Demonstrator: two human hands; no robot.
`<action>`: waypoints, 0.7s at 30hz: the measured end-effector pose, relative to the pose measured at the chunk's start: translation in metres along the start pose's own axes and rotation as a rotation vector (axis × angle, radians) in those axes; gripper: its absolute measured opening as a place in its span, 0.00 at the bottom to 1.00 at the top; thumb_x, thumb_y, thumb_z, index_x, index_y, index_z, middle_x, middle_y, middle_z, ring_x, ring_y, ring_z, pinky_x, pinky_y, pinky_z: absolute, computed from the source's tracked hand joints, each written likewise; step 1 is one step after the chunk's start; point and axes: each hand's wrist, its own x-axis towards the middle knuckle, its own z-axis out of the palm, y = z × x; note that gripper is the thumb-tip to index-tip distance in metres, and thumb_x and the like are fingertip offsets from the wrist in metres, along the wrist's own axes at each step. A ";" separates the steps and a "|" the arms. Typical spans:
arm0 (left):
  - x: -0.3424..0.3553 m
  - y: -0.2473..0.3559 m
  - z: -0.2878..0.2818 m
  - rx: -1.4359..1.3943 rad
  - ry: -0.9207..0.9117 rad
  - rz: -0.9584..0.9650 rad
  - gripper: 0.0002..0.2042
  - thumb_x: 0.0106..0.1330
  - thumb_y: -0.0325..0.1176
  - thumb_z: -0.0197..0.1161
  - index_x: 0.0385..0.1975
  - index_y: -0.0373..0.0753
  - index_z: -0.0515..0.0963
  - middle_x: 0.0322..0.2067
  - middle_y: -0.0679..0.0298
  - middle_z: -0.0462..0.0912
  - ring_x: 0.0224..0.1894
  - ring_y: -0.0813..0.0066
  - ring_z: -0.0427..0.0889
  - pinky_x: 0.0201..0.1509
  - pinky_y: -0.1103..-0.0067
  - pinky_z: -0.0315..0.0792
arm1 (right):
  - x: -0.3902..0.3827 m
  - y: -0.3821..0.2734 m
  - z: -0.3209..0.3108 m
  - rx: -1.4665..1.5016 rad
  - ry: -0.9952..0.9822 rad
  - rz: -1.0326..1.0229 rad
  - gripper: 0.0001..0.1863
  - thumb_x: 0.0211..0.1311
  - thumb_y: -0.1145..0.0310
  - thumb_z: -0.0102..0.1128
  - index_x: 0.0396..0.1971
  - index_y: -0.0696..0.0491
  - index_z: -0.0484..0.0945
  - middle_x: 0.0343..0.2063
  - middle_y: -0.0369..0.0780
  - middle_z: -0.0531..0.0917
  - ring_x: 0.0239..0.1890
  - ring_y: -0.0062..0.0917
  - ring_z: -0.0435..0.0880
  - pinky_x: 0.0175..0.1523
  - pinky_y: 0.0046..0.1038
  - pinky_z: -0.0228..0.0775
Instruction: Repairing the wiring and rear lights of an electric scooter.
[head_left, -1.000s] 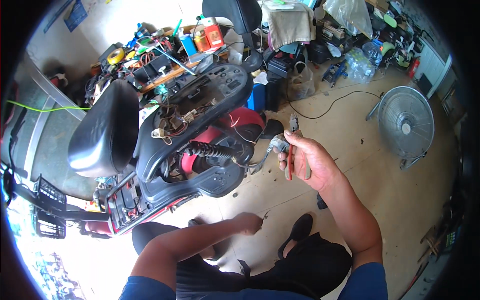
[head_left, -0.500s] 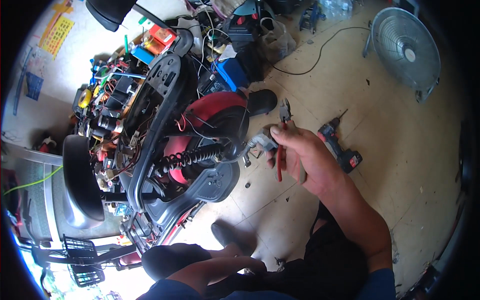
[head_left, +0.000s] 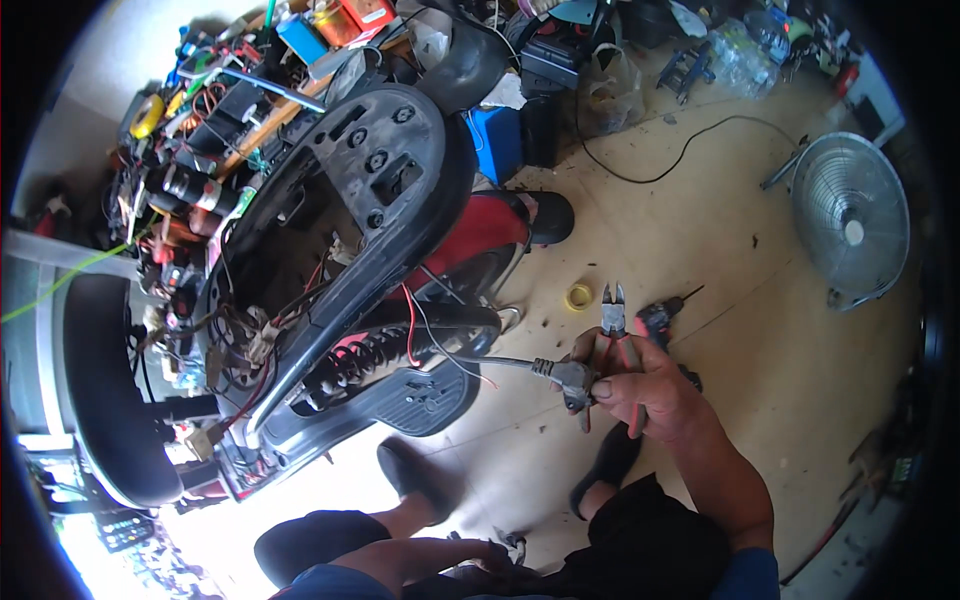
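My right hand (head_left: pixel 650 390) is closed around red-handled diagonal cutters (head_left: pixel 613 322), jaws pointing away from me and slightly parted. The same hand grips a grey plug (head_left: pixel 572 384) whose grey cable (head_left: pixel 505 362) runs left toward the scooter. That scooter (head_left: pixel 440 240) has its seat area opened up, with loose red and dark wires (head_left: pixel 411 335) hanging beside the coil spring (head_left: pixel 365 362). Low in the view, my left hand (head_left: pixel 488 556) is down by my lap; its fingers are in shadow, and whether they hold anything is unclear.
A yellow tape roll (head_left: pixel 578 297) and a cordless drill (head_left: pixel 656 325) lie on the floor beyond my right hand. To the right stands a round floor fan (head_left: pixel 850 225) with a trailing cord. Tools and parts crowd the bench (head_left: pixel 265 130) behind the scooter.
My view has shifted, and the scooter looks larger. My right hand sits lower in the picture, still holding the cutters and plug. The tape roll and cable now show plainly.
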 end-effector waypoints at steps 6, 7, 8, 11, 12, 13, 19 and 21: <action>0.042 0.024 -0.025 0.068 0.073 0.001 0.27 0.56 0.51 0.70 0.46 0.33 0.82 0.43 0.47 0.85 0.45 0.54 0.84 0.49 0.62 0.76 | -0.013 -0.013 0.014 -0.235 -0.005 0.001 0.19 0.59 0.74 0.59 0.51 0.63 0.73 0.37 0.45 0.84 0.40 0.31 0.84 0.42 0.33 0.78; 0.049 0.028 -0.029 0.090 0.094 -0.007 0.27 0.55 0.51 0.70 0.46 0.33 0.83 0.42 0.47 0.86 0.44 0.55 0.84 0.49 0.62 0.76 | -0.017 -0.015 0.018 -0.307 -0.006 -0.003 0.19 0.60 0.73 0.60 0.50 0.63 0.73 0.37 0.45 0.84 0.40 0.30 0.84 0.43 0.32 0.78; 0.062 0.023 -0.036 0.117 0.112 -0.009 0.27 0.55 0.51 0.70 0.46 0.33 0.83 0.42 0.47 0.86 0.44 0.55 0.84 0.49 0.62 0.76 | -0.018 -0.014 0.018 -0.356 -0.057 -0.034 0.19 0.61 0.71 0.60 0.51 0.62 0.73 0.38 0.44 0.83 0.40 0.29 0.84 0.43 0.32 0.77; 0.069 0.037 -0.061 0.294 0.278 -0.228 0.25 0.60 0.53 0.66 0.42 0.34 0.84 0.39 0.51 0.87 0.44 0.54 0.86 0.48 0.60 0.78 | -0.026 -0.017 0.039 -0.317 -0.142 0.030 0.21 0.61 0.71 0.60 0.53 0.61 0.72 0.40 0.42 0.82 0.44 0.29 0.82 0.47 0.31 0.74; 0.048 0.060 -0.070 0.279 0.571 -0.180 0.25 0.60 0.55 0.65 0.42 0.37 0.85 0.40 0.52 0.87 0.45 0.52 0.85 0.49 0.59 0.77 | -0.037 -0.020 0.048 -0.332 -0.113 0.015 0.19 0.65 0.64 0.63 0.51 0.58 0.74 0.39 0.40 0.82 0.40 0.26 0.83 0.42 0.31 0.77; 0.028 0.075 -0.086 0.284 0.652 -0.115 0.24 0.61 0.56 0.64 0.44 0.40 0.84 0.43 0.52 0.86 0.48 0.51 0.84 0.51 0.59 0.77 | -0.045 -0.023 0.056 -0.350 -0.123 -0.001 0.19 0.65 0.64 0.63 0.51 0.58 0.74 0.39 0.40 0.82 0.40 0.26 0.83 0.42 0.31 0.77; -0.116 0.153 -0.148 0.359 1.065 -0.099 0.22 0.69 0.52 0.60 0.49 0.39 0.82 0.44 0.51 0.85 0.50 0.52 0.82 0.57 0.62 0.73 | -0.070 -0.026 0.095 -0.410 0.150 0.063 0.16 0.69 0.57 0.63 0.47 0.53 0.77 0.35 0.36 0.82 0.37 0.23 0.83 0.42 0.27 0.72; -0.170 0.180 -0.145 0.428 1.208 -0.057 0.18 0.69 0.49 0.62 0.43 0.39 0.84 0.39 0.51 0.86 0.44 0.52 0.84 0.51 0.64 0.76 | -0.069 -0.026 0.093 -0.445 0.239 0.004 0.16 0.68 0.52 0.62 0.41 0.50 0.80 0.33 0.34 0.83 0.33 0.19 0.82 0.36 0.26 0.73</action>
